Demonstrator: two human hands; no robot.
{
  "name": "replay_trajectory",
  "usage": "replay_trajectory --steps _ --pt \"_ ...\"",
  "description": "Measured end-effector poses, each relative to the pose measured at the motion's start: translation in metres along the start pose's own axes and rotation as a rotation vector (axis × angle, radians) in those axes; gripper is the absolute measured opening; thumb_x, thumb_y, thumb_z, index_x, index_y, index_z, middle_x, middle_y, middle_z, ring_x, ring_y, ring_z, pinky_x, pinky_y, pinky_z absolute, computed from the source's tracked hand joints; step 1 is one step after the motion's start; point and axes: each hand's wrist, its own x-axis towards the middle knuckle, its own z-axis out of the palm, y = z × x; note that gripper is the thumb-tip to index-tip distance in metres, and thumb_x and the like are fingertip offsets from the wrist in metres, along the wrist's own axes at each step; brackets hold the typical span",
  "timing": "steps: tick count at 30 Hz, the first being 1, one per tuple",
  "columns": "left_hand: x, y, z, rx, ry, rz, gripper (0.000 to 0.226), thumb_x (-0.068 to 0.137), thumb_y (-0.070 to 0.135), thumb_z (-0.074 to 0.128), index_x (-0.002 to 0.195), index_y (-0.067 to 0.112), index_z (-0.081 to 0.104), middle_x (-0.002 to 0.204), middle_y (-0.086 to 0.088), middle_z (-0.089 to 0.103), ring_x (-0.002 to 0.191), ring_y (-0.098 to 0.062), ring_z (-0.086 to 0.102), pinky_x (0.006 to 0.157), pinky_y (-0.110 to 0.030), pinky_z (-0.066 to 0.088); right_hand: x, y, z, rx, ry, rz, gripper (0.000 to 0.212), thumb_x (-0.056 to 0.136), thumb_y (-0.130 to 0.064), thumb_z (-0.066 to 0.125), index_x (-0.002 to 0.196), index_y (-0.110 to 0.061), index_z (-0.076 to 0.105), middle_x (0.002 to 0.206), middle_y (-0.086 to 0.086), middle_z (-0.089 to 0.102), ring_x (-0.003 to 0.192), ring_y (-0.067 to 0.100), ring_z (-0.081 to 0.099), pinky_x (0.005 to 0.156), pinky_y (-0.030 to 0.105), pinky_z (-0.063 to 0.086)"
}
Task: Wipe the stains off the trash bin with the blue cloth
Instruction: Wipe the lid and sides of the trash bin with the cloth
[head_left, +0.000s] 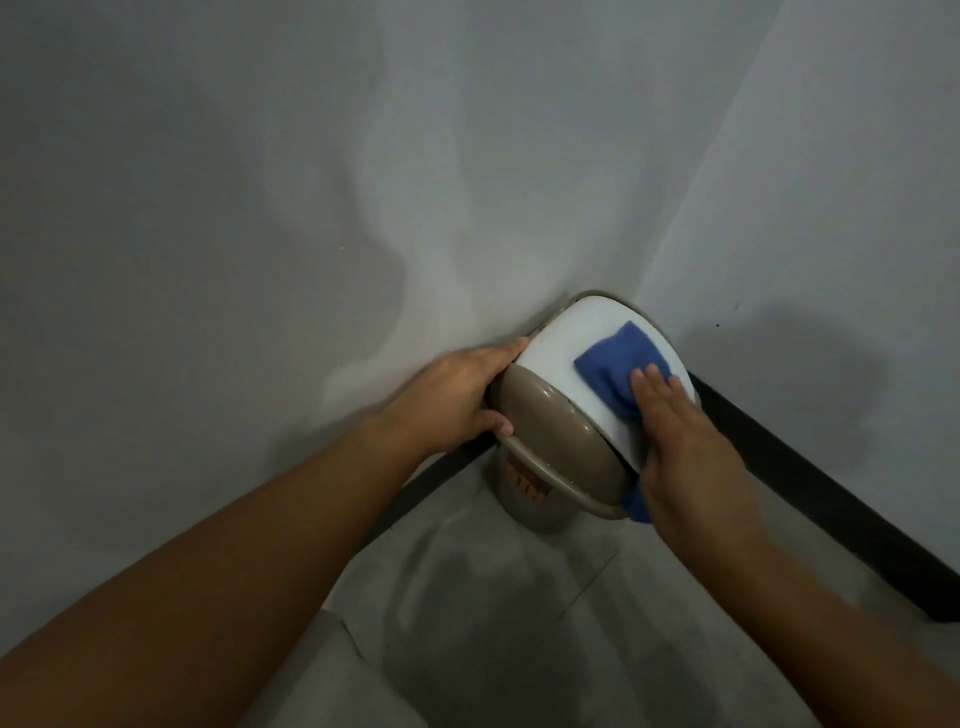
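A small round trash bin (550, 436) with a taupe body and a white swing lid (566, 343) stands in the corner of the room. My left hand (457, 400) grips the bin's left rim, fingers curled around the edge. My right hand (685, 452) lies flat on the blue cloth (613, 364), pressing it against the white lid on the bin's right side. A bit of the cloth (636, 504) hangs out below my palm. An orange label on the bin's body is partly hidden under the rim.
Two pale walls (311, 208) meet just behind the bin. A dark baseboard (810, 493) runs along the foot of the right wall and continues left of the bin. The floor (493, 623) is grey tile.
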Motion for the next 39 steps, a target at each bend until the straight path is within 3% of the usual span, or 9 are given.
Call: replay_trajectory --steps 8,12,16,19,25,30,34,36,39 --pt "-0.001 0.004 0.0 -0.04 -0.012 -0.012 0.097 0.072 0.032 0.084 0.151 0.019 0.028 0.15 -0.005 0.045 0.135 -0.024 0.043 0.111 -0.046 0.036 -0.009 -0.031 0.017 -0.024 -0.173 -0.102 0.081 0.088 -0.011 0.057 0.141 -0.032 0.0 0.157 -0.006 -0.001 0.137 0.007 -0.016 0.11 0.031 -0.013" --pt "0.0 0.006 0.001 -0.044 -0.013 -0.015 0.098 0.073 0.029 0.083 0.151 0.021 0.026 0.152 -0.004 0.041 0.137 -0.023 0.039 0.113 -0.044 0.034 -0.036 -0.007 0.011 0.075 -0.005 -0.055 0.067 0.09 -0.008 0.051 0.141 -0.031 0.014 0.153 -0.003 0.017 0.143 0.02 0.015 0.117 0.044 0.019" --pt "0.004 0.006 0.002 -0.052 -0.009 -0.022 0.099 0.071 0.028 0.084 0.151 0.023 0.025 0.153 -0.001 0.039 0.139 -0.02 0.037 0.116 -0.038 0.03 -0.002 0.002 -0.001 0.203 0.159 0.105 0.044 0.097 -0.019 0.038 0.14 -0.021 0.033 0.13 0.014 0.053 0.112 0.031 0.055 0.092 0.038 0.049" --pt "0.004 0.007 0.002 -0.078 -0.003 -0.032 0.099 0.071 0.026 0.085 0.151 0.022 0.027 0.152 -0.002 0.041 0.138 -0.021 0.039 0.115 -0.041 0.032 0.021 -0.011 0.0 0.213 0.122 0.106 0.046 0.096 -0.007 0.04 0.14 -0.019 0.034 0.147 0.011 0.039 0.136 0.029 0.032 0.115 0.045 0.025" --pt "0.003 0.005 0.0 -0.084 -0.014 -0.04 0.098 0.072 0.025 0.085 0.151 0.021 0.027 0.152 -0.003 0.041 0.137 -0.021 0.04 0.114 -0.04 0.032 -0.016 -0.012 0.007 0.026 -0.103 -0.119 0.061 0.094 -0.008 0.045 0.141 -0.035 0.015 0.154 -0.012 0.011 0.141 0.008 0.001 0.115 0.034 0.006" --pt "0.005 0.005 0.0 -0.087 -0.011 -0.038 0.099 0.071 0.023 0.085 0.151 0.023 0.027 0.153 0.0 0.04 0.139 -0.018 0.037 0.116 -0.038 0.029 -0.007 0.009 -0.003 0.251 0.132 0.046 0.029 0.1 -0.021 0.035 0.125 -0.028 0.045 0.116 0.002 0.061 0.107 -0.002 0.055 0.085 0.002 0.038" --pt "0.003 0.008 0.0 -0.106 -0.008 -0.067 0.1 0.071 0.021 0.085 0.152 0.023 0.026 0.153 0.0 0.04 0.139 -0.02 0.037 0.115 -0.042 0.032 0.022 0.003 -0.006 0.276 0.134 0.153 0.035 0.099 -0.026 0.035 0.133 -0.022 0.043 0.127 0.014 0.054 0.12 0.031 0.05 0.104 0.032 0.04" --pt "0.0 0.013 0.002 -0.151 0.001 -0.11 0.106 0.069 0.021 0.086 0.153 0.023 0.021 0.155 -0.002 0.036 0.139 -0.021 0.035 0.115 -0.04 0.03 0.018 -0.005 -0.006 0.263 0.107 0.106 0.036 0.099 -0.022 0.037 0.134 -0.019 0.041 0.122 0.011 0.054 0.118 0.03 0.05 0.101 0.02 0.04" --pt "-0.013 0.029 0.012 -0.324 0.005 -0.21 0.128 0.058 0.031 0.09 0.154 0.03 0.005 0.16 0.002 0.017 0.143 -0.021 0.023 0.113 -0.038 0.029 -0.004 -0.009 -0.001 0.24 0.022 0.11 0.044 0.096 -0.032 0.035 0.14 -0.026 0.03 0.133 0.011 0.049 0.119 0.029 0.05 0.103 0.039 0.042"
